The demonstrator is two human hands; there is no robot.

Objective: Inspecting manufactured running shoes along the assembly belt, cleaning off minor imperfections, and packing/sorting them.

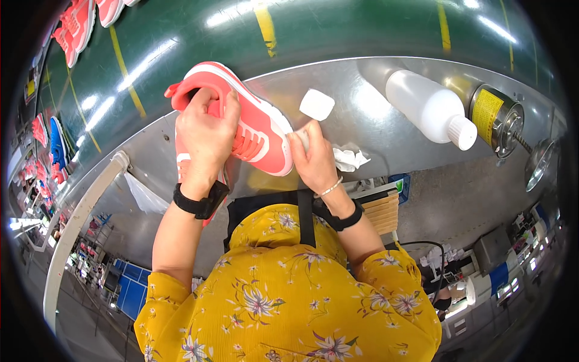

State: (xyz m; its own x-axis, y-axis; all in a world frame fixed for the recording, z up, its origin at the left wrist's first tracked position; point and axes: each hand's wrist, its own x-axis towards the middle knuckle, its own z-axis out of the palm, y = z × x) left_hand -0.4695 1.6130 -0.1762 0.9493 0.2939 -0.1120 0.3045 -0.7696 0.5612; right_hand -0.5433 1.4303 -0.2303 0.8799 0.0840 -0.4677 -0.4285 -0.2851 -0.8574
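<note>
My left hand (207, 134) grips a coral-pink sneaker (269, 151) at its ankle opening, thumb and fingers closed on the collar. The white-soled shoe is tilted, its toe turned toward my right hand (315, 161). That hand pinches a small white piece (303, 139) against the sole edge at the toe; its kind is mostly hidden by my fingers. Under my left hand, a second coral sneaker (183, 158) shows only in part. Just beyond my right fingertips lies a white rounded block (317, 104). Crumpled white tissue (351, 160) rests beside that hand.
On the metal ledge (271, 84) to the right lie a white plastic bottle (425, 105) and a metal can with a yellow label (490, 113). Beyond runs a green conveyor belt (338, 30) carrying more coral shoes (75, 27). A pale curved rail (78, 223) stands at left.
</note>
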